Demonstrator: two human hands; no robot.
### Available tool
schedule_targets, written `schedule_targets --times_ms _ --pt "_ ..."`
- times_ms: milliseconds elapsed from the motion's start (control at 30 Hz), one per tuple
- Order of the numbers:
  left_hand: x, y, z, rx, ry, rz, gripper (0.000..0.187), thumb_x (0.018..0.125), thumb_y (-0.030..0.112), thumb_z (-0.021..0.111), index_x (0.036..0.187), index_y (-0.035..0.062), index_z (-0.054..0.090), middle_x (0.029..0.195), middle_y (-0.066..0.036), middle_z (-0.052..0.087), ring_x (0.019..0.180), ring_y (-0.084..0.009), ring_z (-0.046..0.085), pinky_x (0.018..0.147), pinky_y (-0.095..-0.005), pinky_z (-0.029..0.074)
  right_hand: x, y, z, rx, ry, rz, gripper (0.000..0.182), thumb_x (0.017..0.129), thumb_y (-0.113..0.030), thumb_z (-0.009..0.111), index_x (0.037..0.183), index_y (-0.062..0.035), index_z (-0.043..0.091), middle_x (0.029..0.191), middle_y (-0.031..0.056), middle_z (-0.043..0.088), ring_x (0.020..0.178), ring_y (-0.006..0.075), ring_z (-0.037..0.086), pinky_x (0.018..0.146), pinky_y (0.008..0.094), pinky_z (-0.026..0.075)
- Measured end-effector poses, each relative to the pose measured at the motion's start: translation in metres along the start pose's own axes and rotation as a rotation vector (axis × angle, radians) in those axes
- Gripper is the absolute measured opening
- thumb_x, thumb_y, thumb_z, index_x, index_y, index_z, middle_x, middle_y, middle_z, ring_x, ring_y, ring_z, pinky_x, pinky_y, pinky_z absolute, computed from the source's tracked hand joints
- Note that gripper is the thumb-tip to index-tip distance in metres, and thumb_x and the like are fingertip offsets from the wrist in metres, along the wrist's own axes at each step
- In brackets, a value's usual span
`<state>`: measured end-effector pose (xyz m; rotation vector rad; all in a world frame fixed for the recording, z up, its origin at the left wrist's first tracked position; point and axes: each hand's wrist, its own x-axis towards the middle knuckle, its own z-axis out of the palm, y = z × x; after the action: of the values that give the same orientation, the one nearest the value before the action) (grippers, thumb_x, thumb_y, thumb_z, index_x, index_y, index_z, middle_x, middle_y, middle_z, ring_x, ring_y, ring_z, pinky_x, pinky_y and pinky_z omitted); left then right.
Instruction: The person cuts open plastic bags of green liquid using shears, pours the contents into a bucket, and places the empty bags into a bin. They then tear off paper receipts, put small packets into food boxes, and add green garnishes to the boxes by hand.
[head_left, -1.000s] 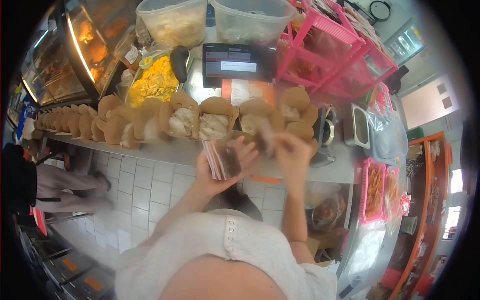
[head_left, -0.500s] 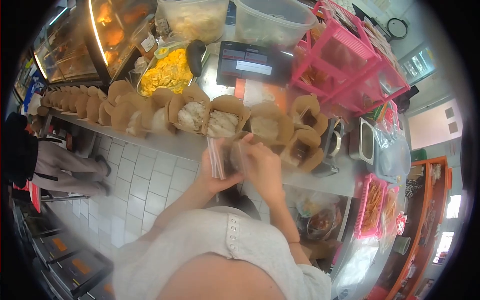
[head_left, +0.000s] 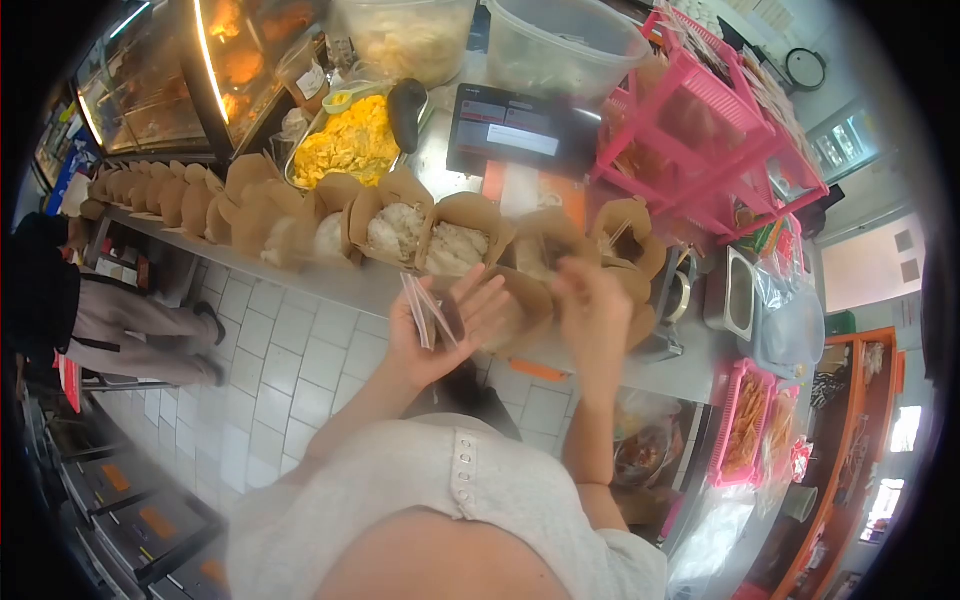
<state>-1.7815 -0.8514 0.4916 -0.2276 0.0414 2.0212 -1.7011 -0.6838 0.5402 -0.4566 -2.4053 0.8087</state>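
Observation:
My left hand (head_left: 455,335) is turned palm up at the counter's front edge, fingers stretched out. Small clear zip bags (head_left: 428,315) lie across its palm, held at the thumb side. My right hand (head_left: 592,310), smeared by motion, is over the kraft boxes at the right end of the row; its fingertips overlap an open box (head_left: 545,250) in this view. Just beyond my left hand stand two open kraft boxes filled with white rice (head_left: 396,230) and more rice (head_left: 457,246). Another open box (head_left: 625,225) stands beyond my right hand.
More kraft boxes (head_left: 180,200) line the steel counter to the left. Behind are a tray of yellow food (head_left: 345,145), a tablet (head_left: 520,130), clear tubs (head_left: 565,45) and a pink rack (head_left: 690,130). A person (head_left: 140,320) stands on the left.
My right hand has left the zip bags and moved right over the boxes. My left hand has opened its fingers outward while keeping the bags. The view has shifted slightly.

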Motion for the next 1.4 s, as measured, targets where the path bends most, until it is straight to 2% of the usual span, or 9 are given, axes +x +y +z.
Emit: schedule_targets --times_ms 100,433,500,667,833,967,1100,1267,1400 --pt "-0.001 -0.003 0.003 0.019 0.007 -0.061 0.066 0.075 0.041 0.049 0.130 0.0079 0.032 0.135 -0.016 0.028 0.126 -0.0276 0.025 0.104 -0.0422 0.020 -0.028 -0.038 0.021 0.357 -0.253 0.051 0.022 0.069 -0.006 0.064 0.090 -0.0024 0.060 0.079 0.0133 0.059 0.068 0.0275 0.057 0.060 0.0343 0.045" --pt "-0.012 0.016 0.006 0.069 0.008 0.128 0.073 0.073 0.038 0.050 0.133 0.0056 0.024 0.136 -0.018 0.026 0.126 -0.0286 0.026 0.103 -0.0424 0.022 -0.026 -0.001 0.012 0.446 -0.043 0.314 0.013 0.070 -0.002 0.062 0.083 -0.0013 0.062 0.081 0.0119 0.060 0.070 0.0268 0.058 0.062 0.0333 0.046" --pt "-0.017 0.026 0.007 0.015 -0.020 0.177 0.068 0.077 0.036 0.047 0.132 0.0044 0.024 0.136 -0.018 0.025 0.127 -0.0277 0.024 0.103 -0.0416 0.021 -0.022 0.008 0.009 -0.136 -0.170 -0.022 0.020 0.069 -0.004 0.063 0.089 -0.0025 0.061 0.089 0.0121 0.059 0.081 0.0269 0.056 0.070 0.0340 0.044" --pt "-0.020 0.024 0.007 0.161 0.028 0.298 0.065 0.082 0.042 0.040 0.132 0.0032 0.025 0.136 -0.017 0.027 0.126 -0.0268 0.026 0.103 -0.0404 0.021 -0.022 -0.049 0.019 0.217 -0.267 -0.062 0.038 0.068 -0.010 0.066 0.104 -0.0060 0.056 0.099 0.0126 0.056 0.091 0.0300 0.052 0.076 0.0366 0.043" --pt "-0.022 0.009 0.000 0.317 0.049 0.250 0.070 0.083 0.055 0.032 0.131 0.0035 0.026 0.134 -0.015 0.030 0.124 -0.0240 0.028 0.103 -0.0369 0.021 -0.025 -0.074 0.064 0.425 -0.453 -0.090 0.031 0.065 -0.004 0.069 0.094 -0.0047 0.060 0.084 0.0121 0.061 0.066 0.0251 0.057 0.060 0.0297 0.046" --pt "-0.026 0.026 0.002 0.298 0.162 0.413 0.072 0.079 0.064 0.035 0.122 0.0059 0.037 0.119 -0.008 0.044 0.110 -0.0190 0.040 0.092 -0.0329 0.030 0.012 -0.060 0.060 0.473 -0.159 0.033 0.010 0.071 -0.001 0.062 0.082 -0.0009 0.062 0.073 0.0114 0.062 0.060 0.0166 0.059 0.055 0.0259 0.045" --pt "-0.038 0.053 -0.008 0.351 0.327 0.612 0.063 0.080 0.060 0.037 0.115 0.0075 0.042 0.110 -0.006 0.049 0.096 -0.0153 0.045 0.078 -0.0289 0.033 0.058 -0.018 0.053 -0.342 -0.089 -0.344 0.023 0.072 -0.004 0.063 0.095 -0.0033 0.060 0.091 0.0125 0.061 0.083 0.0238 0.059 0.071 0.0318 0.047" --pt "-0.048 0.072 -0.020 0.342 0.321 0.702 0.055 0.079 0.055 0.042 0.109 0.0081 0.046 0.106 -0.003 0.050 0.087 -0.0135 0.046 0.072 -0.0256 0.034 0.145 -0.008 -0.028 -0.051 0.256 -0.318 0.019 0.074 -0.007 0.059 0.092 -0.0028 0.060 0.086 0.0156 0.061 0.080 0.0311 0.058 0.073 0.0337 0.045" --pt "-0.054 0.080 -0.030 0.305 0.423 0.741 0.052 0.078 0.054 0.045 0.103 0.0084 0.049 0.099 -0.001 0.051 0.082 -0.0121 0.045 0.070 -0.0248 0.033 0.296 0.057 -0.101 -0.549 0.549 -0.251 0.025 0.078 -0.021 0.051 0.088 -0.0005 0.061 0.083 0.0211 0.060 0.080 0.0355 0.058 0.071 0.0387 0.045"
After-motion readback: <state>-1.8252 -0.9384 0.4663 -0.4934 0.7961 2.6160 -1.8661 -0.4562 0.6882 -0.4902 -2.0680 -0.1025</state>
